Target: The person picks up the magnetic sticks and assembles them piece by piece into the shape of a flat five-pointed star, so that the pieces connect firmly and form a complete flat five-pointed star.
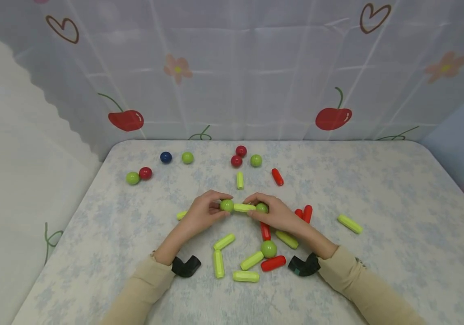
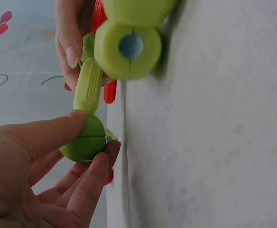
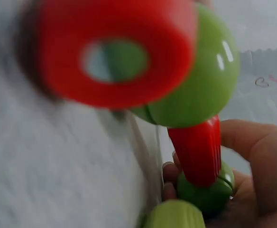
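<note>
My left hand (image 1: pixel 201 214) pinches a green ball (image 1: pixel 227 206) between thumb and fingers. A yellow-green ribbed rod (image 1: pixel 244 208) runs from that ball to a second green ball (image 1: pixel 262 208), which my right hand (image 1: pixel 276 215) grips. In the right wrist view, a red rod (image 3: pixel 198 152) joins this second ball (image 3: pixel 206 192) to a larger-looking green ball (image 3: pixel 200 76) in front. On the table, that front ball (image 1: pixel 269 249) has a yellow-green rod (image 1: pixel 252 260) and another red rod (image 1: pixel 273 263) at its near side. The right palm partly hides the second ball.
Loose yellow-green rods (image 1: pixel 218 264) lie close in front, with one (image 1: pixel 350 224) far right. Red rods (image 1: pixel 307 214) lie beside the right forearm. Red, green and blue balls (image 1: pixel 166 157) are spread along the back. Black curved pieces (image 1: pixel 186 266) sit beside both wrists.
</note>
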A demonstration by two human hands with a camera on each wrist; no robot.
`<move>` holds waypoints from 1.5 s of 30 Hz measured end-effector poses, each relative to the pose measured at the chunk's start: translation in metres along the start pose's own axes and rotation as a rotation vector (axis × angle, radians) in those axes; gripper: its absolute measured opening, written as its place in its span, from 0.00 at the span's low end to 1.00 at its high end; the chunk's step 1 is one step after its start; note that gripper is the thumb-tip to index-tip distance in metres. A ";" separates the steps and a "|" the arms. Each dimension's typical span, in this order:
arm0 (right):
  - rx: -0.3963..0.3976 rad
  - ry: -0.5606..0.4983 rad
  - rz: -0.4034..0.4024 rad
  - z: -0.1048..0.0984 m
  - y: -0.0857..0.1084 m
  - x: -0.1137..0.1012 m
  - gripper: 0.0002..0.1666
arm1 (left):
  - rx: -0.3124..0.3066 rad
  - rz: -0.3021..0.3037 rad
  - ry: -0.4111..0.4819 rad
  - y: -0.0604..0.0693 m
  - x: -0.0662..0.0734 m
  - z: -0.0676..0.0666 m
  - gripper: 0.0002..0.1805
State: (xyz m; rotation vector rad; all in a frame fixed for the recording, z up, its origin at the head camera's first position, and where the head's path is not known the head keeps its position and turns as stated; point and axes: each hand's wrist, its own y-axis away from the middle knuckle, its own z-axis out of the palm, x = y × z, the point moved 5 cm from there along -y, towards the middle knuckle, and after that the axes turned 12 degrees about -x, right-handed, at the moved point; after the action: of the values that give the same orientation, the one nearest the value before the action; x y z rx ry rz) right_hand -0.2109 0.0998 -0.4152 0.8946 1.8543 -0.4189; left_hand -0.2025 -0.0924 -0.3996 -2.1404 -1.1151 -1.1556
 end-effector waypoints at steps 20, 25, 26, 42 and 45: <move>0.046 0.043 0.012 0.004 0.005 0.008 0.17 | -0.142 -0.083 -0.257 0.035 -0.012 -0.046 0.16; 0.040 0.041 -0.007 0.004 0.004 0.007 0.16 | -0.276 -0.031 -0.298 0.029 0.006 -0.012 0.13; 0.041 0.042 -0.013 0.004 0.004 0.007 0.16 | -0.300 -0.031 -0.305 0.028 0.011 -0.006 0.13; 0.065 0.028 -0.004 -0.001 0.000 0.006 0.16 | -0.072 -0.225 -0.314 0.017 0.006 0.010 0.06; 0.070 0.030 0.006 -0.001 0.001 0.007 0.16 | -0.022 -0.227 -0.286 0.014 0.005 0.007 0.06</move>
State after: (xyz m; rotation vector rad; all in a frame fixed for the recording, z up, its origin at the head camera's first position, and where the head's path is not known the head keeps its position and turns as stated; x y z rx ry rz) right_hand -0.2130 0.1037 -0.4207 0.9580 1.8736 -0.4723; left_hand -0.1858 -0.0932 -0.3995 -2.2938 -1.5098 -0.9764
